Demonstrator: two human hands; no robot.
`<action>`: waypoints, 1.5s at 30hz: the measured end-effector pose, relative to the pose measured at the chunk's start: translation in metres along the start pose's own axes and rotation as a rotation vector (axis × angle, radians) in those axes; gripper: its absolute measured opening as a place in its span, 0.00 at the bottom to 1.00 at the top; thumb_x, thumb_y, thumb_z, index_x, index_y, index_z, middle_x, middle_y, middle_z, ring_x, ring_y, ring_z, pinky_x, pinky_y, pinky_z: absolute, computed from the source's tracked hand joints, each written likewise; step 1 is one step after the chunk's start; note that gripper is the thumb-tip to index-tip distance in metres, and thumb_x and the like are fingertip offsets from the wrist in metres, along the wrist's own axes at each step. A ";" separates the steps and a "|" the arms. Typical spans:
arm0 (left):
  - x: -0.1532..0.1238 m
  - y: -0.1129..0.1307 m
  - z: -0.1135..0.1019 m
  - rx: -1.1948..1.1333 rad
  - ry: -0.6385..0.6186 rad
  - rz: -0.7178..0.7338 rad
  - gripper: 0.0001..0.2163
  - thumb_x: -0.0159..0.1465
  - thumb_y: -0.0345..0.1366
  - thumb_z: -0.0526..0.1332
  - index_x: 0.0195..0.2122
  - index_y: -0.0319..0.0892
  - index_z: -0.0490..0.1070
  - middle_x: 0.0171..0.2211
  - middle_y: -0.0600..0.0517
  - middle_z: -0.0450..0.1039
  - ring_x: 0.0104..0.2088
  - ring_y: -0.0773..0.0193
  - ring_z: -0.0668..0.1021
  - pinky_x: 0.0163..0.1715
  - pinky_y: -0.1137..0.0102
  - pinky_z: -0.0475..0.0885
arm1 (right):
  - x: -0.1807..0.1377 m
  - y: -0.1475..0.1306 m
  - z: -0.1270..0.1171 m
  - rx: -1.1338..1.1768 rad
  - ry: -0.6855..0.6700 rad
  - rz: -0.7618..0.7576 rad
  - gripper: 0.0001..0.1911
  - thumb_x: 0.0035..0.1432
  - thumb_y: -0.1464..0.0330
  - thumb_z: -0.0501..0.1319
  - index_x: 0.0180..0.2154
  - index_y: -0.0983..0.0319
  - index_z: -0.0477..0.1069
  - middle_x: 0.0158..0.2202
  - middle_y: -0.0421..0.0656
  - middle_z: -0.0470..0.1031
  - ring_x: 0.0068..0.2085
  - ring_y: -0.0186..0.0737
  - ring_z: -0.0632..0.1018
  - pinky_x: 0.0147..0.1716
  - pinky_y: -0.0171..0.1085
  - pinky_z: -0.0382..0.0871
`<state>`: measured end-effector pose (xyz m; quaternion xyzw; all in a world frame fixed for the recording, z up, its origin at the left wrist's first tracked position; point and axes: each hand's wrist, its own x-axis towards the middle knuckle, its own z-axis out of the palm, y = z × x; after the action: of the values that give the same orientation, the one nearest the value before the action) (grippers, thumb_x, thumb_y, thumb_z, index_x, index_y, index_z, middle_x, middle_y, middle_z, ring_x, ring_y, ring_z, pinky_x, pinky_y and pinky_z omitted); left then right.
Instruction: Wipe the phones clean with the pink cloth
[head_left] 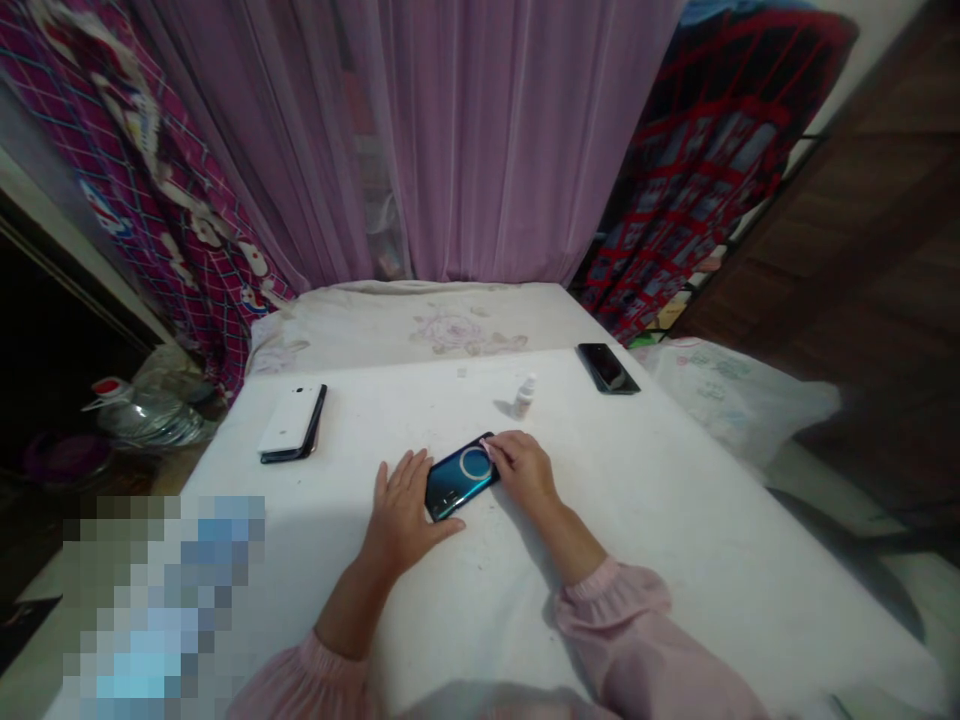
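Note:
A blue-green phone (459,477) lies back-up on the white table (675,520), its round camera ring facing me. My left hand (403,512) rests flat beside it, fingers stretched out, touching its left edge. My right hand (523,468) has its fingers curled and pinched at the phone's upper right corner, pressing something small and pale that I cannot make out against the back.
A small white bottle (523,396) stands just behind the phone. A white phone stacked on a dark one (292,424) lies at the left, a black phone (607,367) at the far right. Purple curtains hang behind; a white plastic bag (735,395) sits at the right edge.

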<state>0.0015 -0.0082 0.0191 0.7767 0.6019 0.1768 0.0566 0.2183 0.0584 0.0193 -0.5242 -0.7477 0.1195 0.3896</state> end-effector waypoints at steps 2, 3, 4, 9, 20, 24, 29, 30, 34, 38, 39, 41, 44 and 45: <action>-0.004 -0.008 0.001 -0.009 0.023 0.014 0.37 0.55 0.53 0.67 0.60 0.37 0.61 0.62 0.34 0.63 0.64 0.39 0.64 0.62 0.41 0.52 | -0.005 -0.004 0.000 -0.068 0.032 -0.050 0.12 0.64 0.68 0.56 0.40 0.59 0.80 0.38 0.47 0.78 0.40 0.44 0.75 0.42 0.41 0.70; -0.006 -0.011 0.001 -0.011 0.039 0.012 0.35 0.55 0.52 0.66 0.60 0.38 0.62 0.62 0.35 0.64 0.64 0.39 0.64 0.62 0.41 0.53 | -0.008 -0.006 0.001 -0.091 0.042 -0.073 0.13 0.64 0.68 0.56 0.41 0.59 0.80 0.38 0.47 0.78 0.40 0.44 0.75 0.41 0.41 0.70; -0.007 -0.012 0.001 -0.013 0.053 0.010 0.33 0.56 0.51 0.66 0.58 0.38 0.63 0.62 0.35 0.64 0.64 0.39 0.64 0.62 0.41 0.53 | -0.011 -0.009 0.001 -0.107 0.044 -0.093 0.13 0.64 0.69 0.55 0.41 0.59 0.80 0.38 0.47 0.78 0.40 0.43 0.74 0.41 0.40 0.70; -0.008 -0.010 -0.001 -0.027 0.063 0.013 0.27 0.57 0.47 0.66 0.55 0.41 0.65 0.62 0.38 0.64 0.64 0.41 0.64 0.62 0.40 0.52 | -0.030 -0.035 0.011 -0.083 -0.021 -0.207 0.16 0.63 0.75 0.55 0.44 0.59 0.78 0.39 0.47 0.77 0.40 0.42 0.73 0.41 0.39 0.71; -0.010 -0.018 -0.003 -0.069 -0.016 0.050 0.33 0.57 0.53 0.66 0.59 0.42 0.63 0.64 0.38 0.62 0.65 0.41 0.61 0.63 0.41 0.50 | -0.047 -0.045 0.005 -0.002 -0.012 -0.293 0.14 0.62 0.76 0.57 0.43 0.59 0.78 0.36 0.45 0.75 0.38 0.40 0.73 0.37 0.37 0.71; -0.012 -0.028 -0.004 -0.098 -0.097 0.099 0.35 0.60 0.51 0.64 0.63 0.40 0.58 0.66 0.38 0.59 0.66 0.42 0.59 0.63 0.41 0.50 | -0.048 -0.040 0.005 -0.061 0.017 -0.295 0.13 0.64 0.75 0.56 0.43 0.60 0.78 0.36 0.46 0.75 0.37 0.40 0.73 0.37 0.37 0.71; -0.013 -0.029 -0.002 -0.121 -0.081 0.095 0.33 0.61 0.49 0.63 0.65 0.43 0.57 0.66 0.39 0.59 0.67 0.45 0.59 0.65 0.43 0.47 | -0.056 -0.063 0.020 -0.128 -0.061 -0.396 0.11 0.63 0.74 0.59 0.43 0.60 0.78 0.36 0.45 0.75 0.37 0.39 0.73 0.36 0.36 0.71; -0.013 -0.028 -0.002 -0.125 -0.081 0.090 0.33 0.61 0.49 0.63 0.65 0.43 0.57 0.65 0.39 0.59 0.67 0.45 0.59 0.65 0.43 0.46 | -0.058 -0.067 0.022 -0.139 -0.072 -0.410 0.10 0.63 0.74 0.59 0.43 0.60 0.78 0.35 0.45 0.75 0.36 0.39 0.72 0.35 0.35 0.70; -0.013 -0.024 -0.005 -0.144 -0.095 0.073 0.33 0.61 0.49 0.63 0.64 0.43 0.58 0.66 0.40 0.59 0.67 0.46 0.58 0.65 0.44 0.46 | -0.059 -0.066 0.022 -0.162 -0.073 -0.442 0.10 0.63 0.73 0.60 0.43 0.60 0.78 0.35 0.45 0.75 0.35 0.38 0.72 0.34 0.35 0.69; -0.014 -0.022 -0.009 -0.163 -0.117 0.062 0.34 0.61 0.51 0.63 0.65 0.43 0.57 0.67 0.40 0.57 0.68 0.47 0.56 0.65 0.44 0.44 | -0.053 -0.052 0.013 -0.199 -0.028 -0.405 0.10 0.64 0.73 0.59 0.43 0.60 0.78 0.35 0.46 0.74 0.35 0.40 0.72 0.34 0.37 0.68; -0.014 -0.022 -0.009 -0.164 -0.124 0.060 0.34 0.61 0.51 0.63 0.65 0.43 0.56 0.67 0.40 0.56 0.68 0.47 0.56 0.65 0.44 0.43 | -0.052 -0.049 0.011 -0.213 -0.022 -0.396 0.11 0.64 0.73 0.58 0.43 0.61 0.79 0.35 0.46 0.74 0.35 0.40 0.72 0.34 0.37 0.68; -0.013 -0.022 -0.011 -0.164 -0.145 0.056 0.35 0.61 0.50 0.63 0.66 0.43 0.55 0.67 0.40 0.55 0.68 0.47 0.55 0.65 0.44 0.42 | -0.051 -0.047 0.009 -0.235 -0.029 -0.392 0.12 0.65 0.73 0.57 0.43 0.61 0.79 0.34 0.47 0.74 0.35 0.41 0.72 0.32 0.37 0.68; -0.012 -0.023 -0.012 -0.169 -0.175 0.061 0.36 0.61 0.50 0.63 0.67 0.44 0.53 0.68 0.41 0.54 0.69 0.47 0.54 0.66 0.45 0.42 | -0.055 -0.050 0.009 -0.238 -0.045 -0.411 0.13 0.66 0.72 0.55 0.44 0.59 0.78 0.35 0.46 0.75 0.35 0.39 0.72 0.33 0.35 0.69; -0.012 -0.023 -0.013 -0.172 -0.180 0.068 0.36 0.61 0.50 0.63 0.67 0.45 0.53 0.68 0.42 0.54 0.69 0.48 0.54 0.66 0.45 0.43 | -0.058 -0.052 0.010 -0.233 -0.047 -0.422 0.14 0.66 0.72 0.55 0.45 0.58 0.78 0.35 0.46 0.75 0.35 0.39 0.72 0.33 0.35 0.69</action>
<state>-0.0269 -0.0151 0.0213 0.8018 0.5502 0.1592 0.1704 0.1841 -0.0124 0.0166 -0.3947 -0.8584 -0.0395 0.3252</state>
